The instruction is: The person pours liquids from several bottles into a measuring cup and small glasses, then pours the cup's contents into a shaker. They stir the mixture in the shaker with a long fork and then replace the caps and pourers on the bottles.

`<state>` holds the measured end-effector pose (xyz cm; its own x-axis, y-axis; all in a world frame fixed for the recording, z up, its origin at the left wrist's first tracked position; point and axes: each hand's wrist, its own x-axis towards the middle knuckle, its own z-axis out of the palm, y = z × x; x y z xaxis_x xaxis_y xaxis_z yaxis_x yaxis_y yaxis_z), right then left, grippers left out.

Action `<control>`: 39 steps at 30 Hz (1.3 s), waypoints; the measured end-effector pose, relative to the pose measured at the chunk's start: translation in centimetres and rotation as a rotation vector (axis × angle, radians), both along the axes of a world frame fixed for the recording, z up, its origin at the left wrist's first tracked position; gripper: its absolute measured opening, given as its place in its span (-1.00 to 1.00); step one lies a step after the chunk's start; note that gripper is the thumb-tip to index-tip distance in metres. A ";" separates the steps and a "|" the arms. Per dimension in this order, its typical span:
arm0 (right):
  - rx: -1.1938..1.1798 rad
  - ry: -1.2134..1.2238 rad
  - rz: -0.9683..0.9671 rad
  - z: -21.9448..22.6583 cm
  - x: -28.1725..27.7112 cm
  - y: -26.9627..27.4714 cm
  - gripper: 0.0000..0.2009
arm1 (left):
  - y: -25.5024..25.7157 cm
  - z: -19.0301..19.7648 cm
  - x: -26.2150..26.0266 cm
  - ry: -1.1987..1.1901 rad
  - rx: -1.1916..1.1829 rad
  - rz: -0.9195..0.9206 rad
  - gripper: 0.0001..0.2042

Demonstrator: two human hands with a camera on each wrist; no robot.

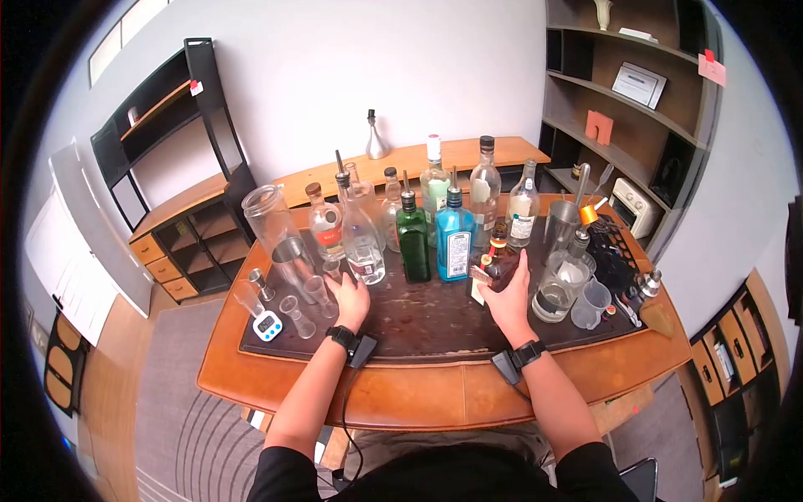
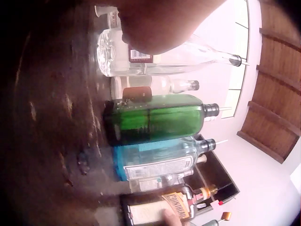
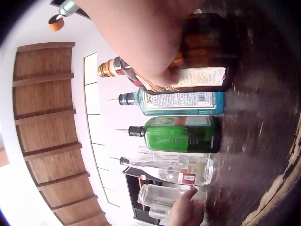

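Observation:
My right hand (image 1: 508,305) grips a brown Cointreau bottle (image 3: 207,47) round its body, with the thumb (image 3: 165,77) across its cream label. The bottle stands upright at the right end of a row. Beside it are a blue glass bottle (image 1: 454,243) and a green glass bottle (image 1: 413,243), both with pourers. My left hand (image 1: 350,299) is low over the dark mat, its fingertips hidden in the left wrist view. It is nearest to a clear bottle with a pourer (image 1: 361,251) and a small glass jigger (image 1: 332,269).
More clear bottles (image 1: 485,188) stand behind the row. On the left are a tall mixing glass (image 1: 280,234), hourglass glass jiggers (image 1: 297,316) and a white timer (image 1: 268,325). A glass jar (image 1: 556,293), plastic cup (image 1: 591,303) and metal shaker tin (image 1: 560,224) stand right of my right hand.

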<state>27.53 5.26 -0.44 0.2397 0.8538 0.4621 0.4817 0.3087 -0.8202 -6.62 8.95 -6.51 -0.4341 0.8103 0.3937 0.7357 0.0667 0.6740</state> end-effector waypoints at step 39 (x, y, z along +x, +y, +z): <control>-0.713 -0.687 -0.876 2.3 35.3 -7.1 -0.51 | -9.1 4.4 5.1 -0.116 0.127 -0.689 -0.79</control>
<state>62.86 -1.83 1.82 0.7319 0.6424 0.2274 0.6800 -0.7102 -0.1824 -1.54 -0.11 -2.10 0.1164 0.8664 0.4855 0.5051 -0.4725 0.7222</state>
